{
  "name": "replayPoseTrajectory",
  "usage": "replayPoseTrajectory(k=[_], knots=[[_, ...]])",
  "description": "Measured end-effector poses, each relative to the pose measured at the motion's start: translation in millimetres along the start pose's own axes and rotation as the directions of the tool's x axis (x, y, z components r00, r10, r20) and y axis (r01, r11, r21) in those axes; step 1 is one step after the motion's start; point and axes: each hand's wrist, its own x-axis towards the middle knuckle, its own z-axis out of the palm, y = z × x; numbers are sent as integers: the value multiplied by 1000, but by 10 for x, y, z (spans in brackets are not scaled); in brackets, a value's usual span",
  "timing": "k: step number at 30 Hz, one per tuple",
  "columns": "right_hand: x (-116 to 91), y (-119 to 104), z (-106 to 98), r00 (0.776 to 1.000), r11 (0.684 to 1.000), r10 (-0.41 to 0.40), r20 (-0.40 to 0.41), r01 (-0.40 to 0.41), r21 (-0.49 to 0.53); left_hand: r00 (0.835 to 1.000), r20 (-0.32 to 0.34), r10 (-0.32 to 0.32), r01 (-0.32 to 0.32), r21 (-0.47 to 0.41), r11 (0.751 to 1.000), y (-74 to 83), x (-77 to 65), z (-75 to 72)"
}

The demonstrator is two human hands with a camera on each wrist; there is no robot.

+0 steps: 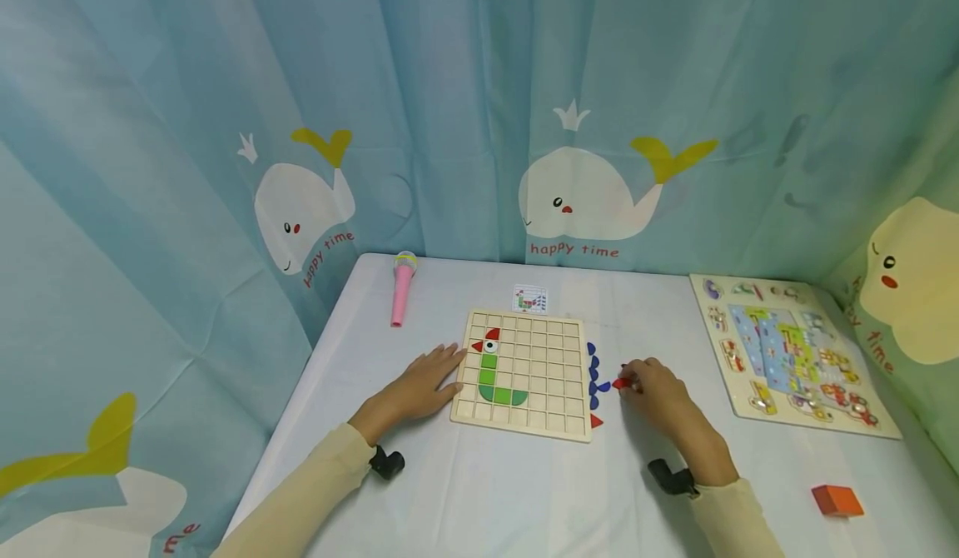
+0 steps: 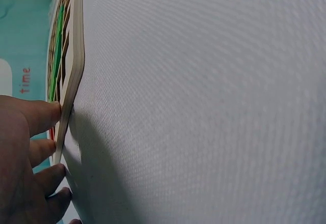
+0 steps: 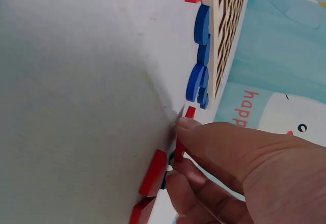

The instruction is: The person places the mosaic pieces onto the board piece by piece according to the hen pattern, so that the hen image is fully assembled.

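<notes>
A square wooden grid board (image 1: 547, 408) lies on the white table. In its left part a bird-like shape is laid out: red pieces (image 1: 492, 334), an eye tile (image 1: 490, 346) and several green pieces (image 1: 489, 361). My left hand (image 1: 421, 385) rests at the board's left edge, its fingers extended and touching the rim. To the right of the board, my right hand (image 1: 659, 396) pinches a red piece (image 3: 189, 113) between thumb and fingers. Several blue pieces (image 3: 201, 25) line the board's right side, with a red triangle (image 1: 596, 421) near them. More red pieces (image 3: 153, 174) lie beside the right fingers.
A small pattern card (image 1: 530, 299) lies behind the board. At the back left is a pink toy microphone (image 1: 402, 291). A picture puzzle board (image 1: 794, 358) occupies the right side, with an orange block (image 1: 837, 500) in front. A whale-print curtain (image 1: 449, 125) hangs behind the table.
</notes>
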Motion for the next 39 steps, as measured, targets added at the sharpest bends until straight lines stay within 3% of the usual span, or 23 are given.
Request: replayPoseTrajectory(k=[7, 12, 19, 24, 33, 39], knots=[[88, -241, 16, 999, 999, -5, -37, 7, 50, 1000, 3, -4, 4, 20, 1000, -19, 4, -9], [157, -504, 76, 997, 993, -75, -37, 78, 84, 1000, 4, 7, -7, 8, 1000, -27, 11, -6], [226, -743, 217, 993, 986, -118, 12, 115, 121, 1000, 7, 4, -4, 6, 1000, -21, 17, 5], [268, -854, 372, 984, 980, -180, -1, 180, 81, 1000, 3, 2, -2, 8, 1000, -22, 13, 14], [382, -847, 380, 985, 982, -162, -52, 166, 85, 1000, 0, 5, -5, -5, 1000, -8, 7, -5], [396, -812, 410, 979, 974, -199, -45, 203, 103, 1000, 5, 4, -4, 0, 1000, -4, 7, -2]])
